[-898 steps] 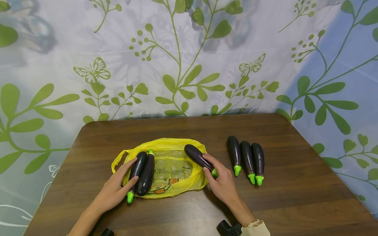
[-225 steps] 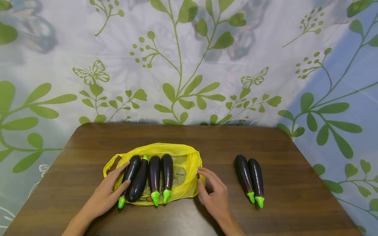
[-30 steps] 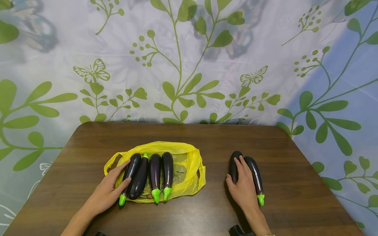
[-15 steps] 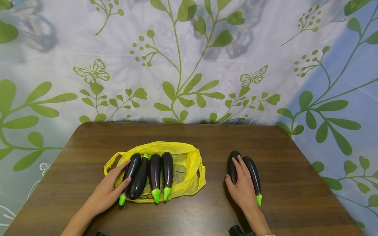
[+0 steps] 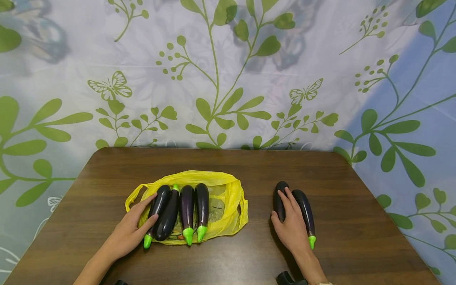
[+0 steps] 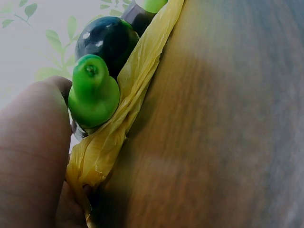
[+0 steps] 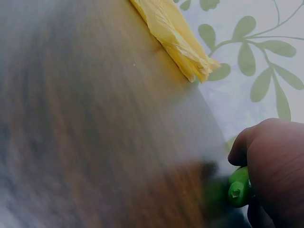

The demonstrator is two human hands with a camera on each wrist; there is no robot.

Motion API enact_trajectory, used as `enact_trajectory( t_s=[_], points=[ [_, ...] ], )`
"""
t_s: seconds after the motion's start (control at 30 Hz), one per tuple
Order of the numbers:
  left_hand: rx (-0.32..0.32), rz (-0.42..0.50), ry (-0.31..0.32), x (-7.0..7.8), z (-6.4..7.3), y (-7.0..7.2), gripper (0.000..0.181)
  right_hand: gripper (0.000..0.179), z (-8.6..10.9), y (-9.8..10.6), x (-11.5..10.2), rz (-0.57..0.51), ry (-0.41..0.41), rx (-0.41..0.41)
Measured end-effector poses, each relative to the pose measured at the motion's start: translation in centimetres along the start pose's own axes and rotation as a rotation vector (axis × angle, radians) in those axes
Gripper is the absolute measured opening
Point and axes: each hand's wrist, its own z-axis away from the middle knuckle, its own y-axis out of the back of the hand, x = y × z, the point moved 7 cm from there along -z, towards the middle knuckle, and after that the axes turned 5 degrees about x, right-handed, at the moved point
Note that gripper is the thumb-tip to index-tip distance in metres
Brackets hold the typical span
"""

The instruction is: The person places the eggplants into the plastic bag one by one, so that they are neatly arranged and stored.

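In the head view, several dark purple eggplants lie side by side on an opened yellow plastic bag point(image 5: 229, 225). My left hand point(image 5: 124, 235) holds the leftmost eggplant point(image 5: 162, 196), thumb on one side and fingers on the other; its green stem point(image 6: 92, 95) shows in the left wrist view, beside the bag's edge. Over on the right, my right hand point(image 5: 292, 227) grips an eggplant point(image 5: 280, 202), which still lies on the table. The palm hides that eggplant's lower part, but a green stem point(image 7: 239, 190) shows under the hand in the right wrist view. Another eggplant point(image 5: 305, 208) lies just right of it.
The brown wooden table point(image 5: 228, 261) extends around the bag, with bare wood between it and the right-hand eggplants. A patterned cloth point(image 5: 228, 79) hangs behind the table. A black wrist mount point(image 5: 290, 279) shows at the bottom edge.
Since the oldest frame, the bag holds more eggplants and fewer lie on the right. The right hand left the bag's edge and took an eggplant, shifting slightly left lately. The left hand stays put.
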Motion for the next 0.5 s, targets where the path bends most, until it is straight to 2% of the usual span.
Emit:
enact_trajectory(
  t_s=[0.5],
  points=[
    [0.003, 0.000, -0.004, -0.05, -0.01, -0.01, 0.061, 0.063, 0.08, -0.17, -0.10, -0.019, -0.007, -0.003]
  ],
)
